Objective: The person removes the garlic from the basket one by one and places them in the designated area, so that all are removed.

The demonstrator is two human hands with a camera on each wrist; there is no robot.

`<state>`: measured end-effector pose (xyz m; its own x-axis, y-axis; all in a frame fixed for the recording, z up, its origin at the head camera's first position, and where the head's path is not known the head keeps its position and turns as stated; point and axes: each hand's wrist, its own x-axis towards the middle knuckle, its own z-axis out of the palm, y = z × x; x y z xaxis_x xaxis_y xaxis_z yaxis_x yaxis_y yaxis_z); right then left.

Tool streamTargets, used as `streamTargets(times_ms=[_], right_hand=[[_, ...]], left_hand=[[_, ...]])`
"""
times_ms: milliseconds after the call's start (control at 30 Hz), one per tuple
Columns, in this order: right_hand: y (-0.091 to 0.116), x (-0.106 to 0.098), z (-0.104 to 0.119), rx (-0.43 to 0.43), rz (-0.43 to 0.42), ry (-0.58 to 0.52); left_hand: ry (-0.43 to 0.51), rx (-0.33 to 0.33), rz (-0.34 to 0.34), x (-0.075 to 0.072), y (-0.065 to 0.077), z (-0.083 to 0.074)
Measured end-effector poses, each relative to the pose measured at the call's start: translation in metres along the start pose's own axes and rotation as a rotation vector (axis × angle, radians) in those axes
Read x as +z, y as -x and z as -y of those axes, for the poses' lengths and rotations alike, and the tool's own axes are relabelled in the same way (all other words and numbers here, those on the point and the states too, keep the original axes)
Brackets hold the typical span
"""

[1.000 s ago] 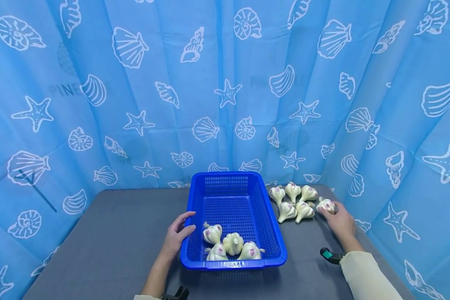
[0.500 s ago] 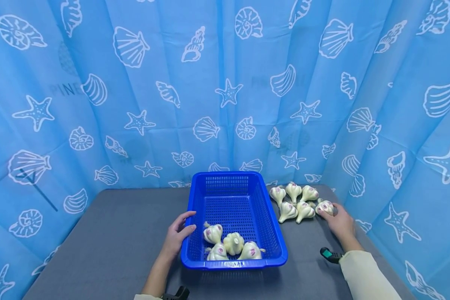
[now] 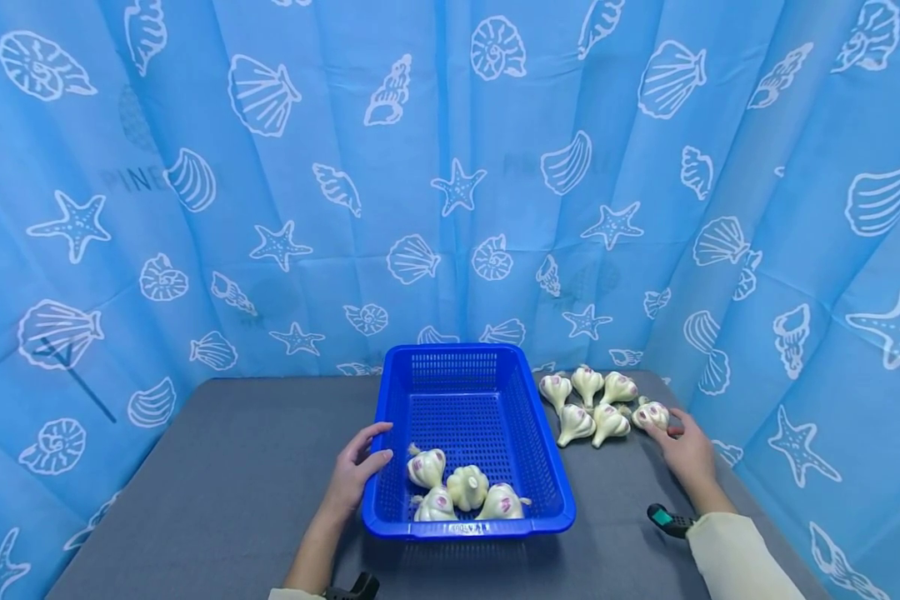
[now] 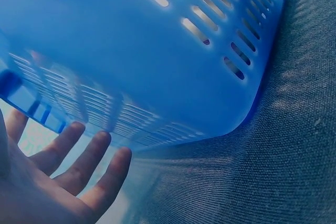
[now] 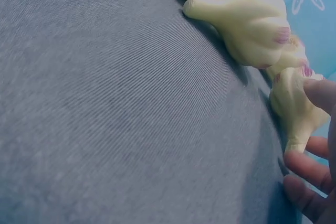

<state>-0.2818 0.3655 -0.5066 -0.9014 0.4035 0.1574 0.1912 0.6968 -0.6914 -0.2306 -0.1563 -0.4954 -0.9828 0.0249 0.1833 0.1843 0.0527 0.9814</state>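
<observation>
My right hand (image 3: 690,458) is beside the nearest garlic bulb (image 3: 651,414) at the right of the table, its fingers loosely spread. In the right wrist view the thumb overlaps this garlic bulb (image 5: 291,98), and the other fingertips are near its stem; contact is unclear. Left of it, several more garlic bulbs (image 3: 610,424) sit in two rows. My left hand (image 3: 347,475) rests against the left side of a blue plastic basket (image 3: 543,450), thumb and forefinger at the rim. In the left wrist view its relaxed fingers lie along the basket's outside. Several garlic bulbs (image 3: 468,487) are inside, at the near end.
A grey cloth (image 3: 255,467) covers the table. Behind and on both sides hangs a blue curtain (image 3: 315,275) with white shell and starfish prints. The right row of bulbs lies close to the basket's right wall.
The right hand has loosened and drawn slightly right and towards me, a gap showing between its forefinger and the bulb. The bulb has shifted slightly left. The left hand stays on the basket.
</observation>
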Motion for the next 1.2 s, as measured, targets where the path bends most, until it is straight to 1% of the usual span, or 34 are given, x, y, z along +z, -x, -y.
streamTargets(times_ms=[167,400,567,767,867,1000,1067,1200], right_hand=[[0.005,-0.001,-0.005,0.023,-0.047,-0.025],[0.008,-0.005,-0.008,0.035,-0.099,-0.056],[0.011,-0.007,-0.004,0.034,-0.131,-0.095],[0.019,-0.006,0.005,-0.003,-0.197,-0.131],[0.024,-0.004,0.014,-0.042,-0.231,-0.183],[0.029,-0.003,0.027,-0.102,-0.236,-0.287],[0.031,-0.002,0.033,-0.113,-0.235,-0.340],[0.035,0.000,0.042,-0.121,-0.228,-0.428]], left_hand=[[-0.019,-0.012,0.006,0.001,0.001,-0.001],[-0.002,-0.002,0.003,0.000,0.000,0.000],[-0.011,-0.020,-0.007,-0.001,0.000,0.000],[-0.012,-0.010,-0.013,0.000,0.001,-0.001],[-0.019,-0.006,-0.024,0.001,0.001,-0.001],[-0.013,-0.002,-0.028,0.001,0.001,-0.001],[-0.009,0.000,-0.020,0.001,0.001,-0.002],[-0.005,-0.021,-0.001,0.001,0.001,-0.003]])
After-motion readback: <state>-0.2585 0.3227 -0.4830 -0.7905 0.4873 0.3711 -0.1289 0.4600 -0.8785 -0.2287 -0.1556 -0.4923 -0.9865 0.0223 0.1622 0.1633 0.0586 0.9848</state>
